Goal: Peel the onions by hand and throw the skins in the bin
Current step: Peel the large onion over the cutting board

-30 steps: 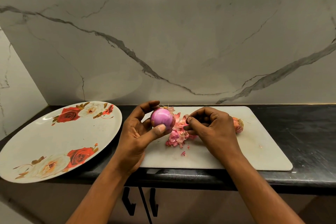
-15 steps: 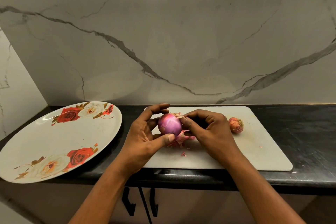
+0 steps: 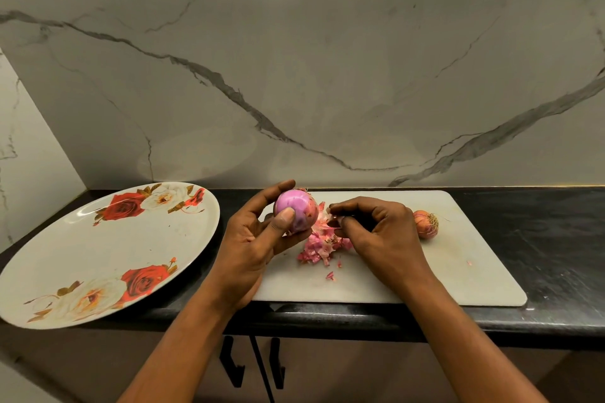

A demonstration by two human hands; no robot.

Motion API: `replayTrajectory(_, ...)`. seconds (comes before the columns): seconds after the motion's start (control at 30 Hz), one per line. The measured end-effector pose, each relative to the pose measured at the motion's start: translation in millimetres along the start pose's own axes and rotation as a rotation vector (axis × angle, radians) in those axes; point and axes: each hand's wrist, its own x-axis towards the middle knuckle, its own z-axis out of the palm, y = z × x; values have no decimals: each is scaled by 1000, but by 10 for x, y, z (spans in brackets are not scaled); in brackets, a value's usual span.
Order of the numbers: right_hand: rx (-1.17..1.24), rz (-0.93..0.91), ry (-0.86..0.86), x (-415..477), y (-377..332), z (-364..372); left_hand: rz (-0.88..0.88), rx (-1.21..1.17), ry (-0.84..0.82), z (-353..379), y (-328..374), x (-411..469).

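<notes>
My left hand [image 3: 253,239] grips a mostly peeled purple onion [image 3: 299,209] above the left part of the white cutting board [image 3: 458,285]. My right hand [image 3: 376,232] sits just right of the onion, its fingertips pinching a thin strip of pink skin [image 3: 324,214] that still hangs from the onion's side. A heap of torn pink skins [image 3: 322,247] lies on the board under both hands. A small unpeeled onion [image 3: 425,223] with its roots showing rests on the board behind my right hand. No bin is in view.
A large white plate with red roses [image 3: 108,252] lies on the black counter [image 3: 540,239] at the left, overhanging its front edge. A marble wall stands close behind. Cupboard doors with black handles [image 3: 253,366] are below the counter.
My left hand has turned the onion and shifted it slightly left and up. My right hand moved from touching the onion to pulling a strip of skin off to the right.
</notes>
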Motion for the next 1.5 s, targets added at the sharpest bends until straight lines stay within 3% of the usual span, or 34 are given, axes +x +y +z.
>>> replayTrajectory(0.2, 16, 1, -52, -3, -8, 36, -43, -10, 64, -6, -20, 41)
replayTrajectory(0.57, 158, 13, -203, -5, -58, 5, -34, 157, -58, -25, -44, 18)
replayTrajectory(1.5, 213, 72, -191, -5, -60, -31, -10, 144, -85, -45, -46, -2)
